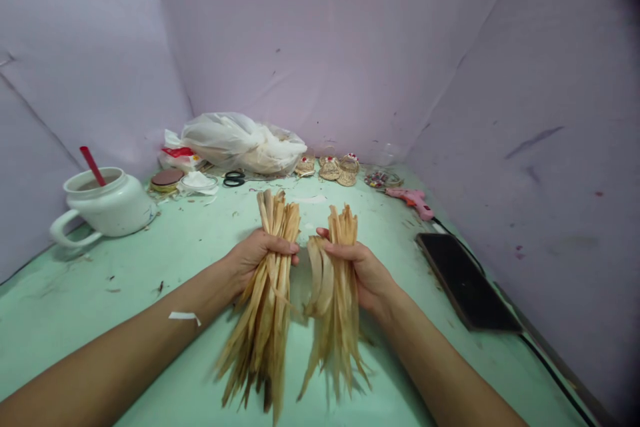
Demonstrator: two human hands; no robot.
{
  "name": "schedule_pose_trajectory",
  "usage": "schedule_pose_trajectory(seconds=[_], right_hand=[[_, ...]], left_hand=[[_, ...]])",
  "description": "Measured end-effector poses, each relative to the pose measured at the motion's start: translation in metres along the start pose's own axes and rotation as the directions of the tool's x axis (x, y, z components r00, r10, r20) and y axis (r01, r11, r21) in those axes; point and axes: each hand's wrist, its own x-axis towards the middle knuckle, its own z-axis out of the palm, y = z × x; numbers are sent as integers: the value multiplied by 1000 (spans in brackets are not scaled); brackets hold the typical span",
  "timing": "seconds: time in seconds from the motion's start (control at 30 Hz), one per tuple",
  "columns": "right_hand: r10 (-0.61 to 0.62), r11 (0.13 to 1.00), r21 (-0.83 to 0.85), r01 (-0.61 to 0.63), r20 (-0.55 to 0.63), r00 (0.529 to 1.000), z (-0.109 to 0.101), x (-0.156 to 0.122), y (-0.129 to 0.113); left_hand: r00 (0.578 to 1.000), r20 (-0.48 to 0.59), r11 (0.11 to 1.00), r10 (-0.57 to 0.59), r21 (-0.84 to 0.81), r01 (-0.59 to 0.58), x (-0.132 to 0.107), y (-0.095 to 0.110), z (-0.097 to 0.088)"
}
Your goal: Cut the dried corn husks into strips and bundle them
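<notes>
Above the green table (150, 267), both hands clench husk strips: left hand (253, 257) one bundle (265, 307), right hand (363, 270) another (337, 300).

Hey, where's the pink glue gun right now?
Head view: the pink glue gun lies far right on the green table, between the bead dish and the black tablet.

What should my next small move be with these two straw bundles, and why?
Probably lay the right bundle on the table. The left hand and right hand each grip a bundle near its top, ends fanning loose, so neither is free to tidy the left bundle.
</notes>
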Motion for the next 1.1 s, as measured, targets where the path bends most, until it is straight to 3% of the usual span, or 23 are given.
schedule_pose_trajectory(seconds=[0.13, 0.3, 0.4, 0.5, 0.6, 0.67, 0.77, 0.93, 1.1], right_hand=[[-61, 997, -37, 63, 52, 997, -2, 2, 1], [-123, 986, -89, 138, 159, 980, 2, -1, 7], [-139, 983, -94, 157, 174, 975, 5, -3, 12], [-224, 960, -143, 240, 120, 967, 8, -3, 18], [-275, 940, -186, 287, 86, 958, 7, -2, 21], [-260, 942, -200, 270, 78, 963, 4, 0, 19], [-260, 947, -201, 250, -26, 965, -1, 3, 11], [-255, 952, -206, 227, -122, 959, -7, 6, -3], [-327, 943, -72, 324, -370, 870, -18, 7, -25]], left_hand=[[1000, -5, 1000, -6, 16, 6, 1, 1, -1], [988, 20, 988, 151, -18, -151, -1, -4, 5], [981, 71, 983, 180, -49, -177, -3, -7, 9], [973, 108, 979, 202, -43, -198, -5, -10, 12], [968, 58, 969, 245, 12, -246, -6, -11, 11], [963, 5, 962, 268, 59, -268, -5, -10, 10], [959, -58, 958, 279, 87, -273, -2, -7, 7], [955, -70, 952, 290, 126, -279, -1, -3, 7], [954, -53, 952, 295, 100, -288, -3, -2, 6]])
